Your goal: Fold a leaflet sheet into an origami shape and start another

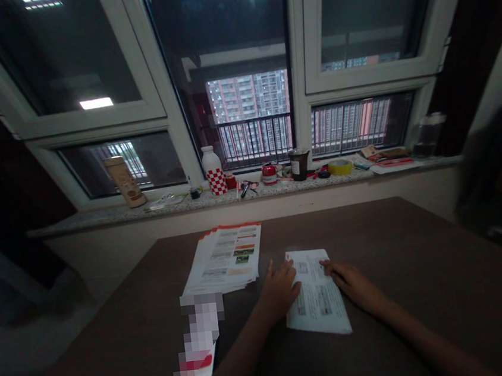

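A folded white printed sheet (pixel 315 295) lies on the dark brown table (pixel 422 277) in front of me. My left hand (pixel 279 289) rests on its left edge, fingers curled down against the paper and thumb sticking up. My right hand (pixel 353 282) lies flat on the sheet's right edge with fingers stretched toward its top. Neither hand lifts the sheet.
A fanned stack of printed leaflets (pixel 225 259) lies to the left, and another paper, blurred out (pixel 196 349), sits near the front edge. The window sill (pixel 234 197) behind the table holds bottles, a red-checked container (pixel 214 171), a cup (pixel 299 164) and yellow tape (pixel 340 167).
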A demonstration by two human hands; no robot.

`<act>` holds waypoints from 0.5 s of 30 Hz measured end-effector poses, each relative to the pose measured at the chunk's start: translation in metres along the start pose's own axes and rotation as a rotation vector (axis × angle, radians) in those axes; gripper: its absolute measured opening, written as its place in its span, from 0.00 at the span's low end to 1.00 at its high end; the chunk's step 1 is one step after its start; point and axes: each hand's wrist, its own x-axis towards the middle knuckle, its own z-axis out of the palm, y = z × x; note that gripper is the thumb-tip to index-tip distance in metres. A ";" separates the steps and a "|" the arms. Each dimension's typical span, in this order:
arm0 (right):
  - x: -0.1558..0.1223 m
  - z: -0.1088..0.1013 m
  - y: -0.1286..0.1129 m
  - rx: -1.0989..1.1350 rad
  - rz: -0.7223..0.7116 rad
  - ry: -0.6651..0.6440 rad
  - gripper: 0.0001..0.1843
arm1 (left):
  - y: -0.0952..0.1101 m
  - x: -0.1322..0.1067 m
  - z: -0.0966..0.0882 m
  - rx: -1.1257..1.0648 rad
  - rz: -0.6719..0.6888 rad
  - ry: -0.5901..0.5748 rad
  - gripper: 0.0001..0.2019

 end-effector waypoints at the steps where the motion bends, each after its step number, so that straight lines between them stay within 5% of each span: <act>1: 0.000 0.001 0.001 0.004 -0.002 0.008 0.16 | -0.001 0.000 0.000 -0.015 -0.004 -0.011 0.15; 15: -0.014 0.000 0.010 -0.164 0.017 -0.172 0.26 | -0.001 -0.001 0.000 0.003 -0.041 -0.013 0.23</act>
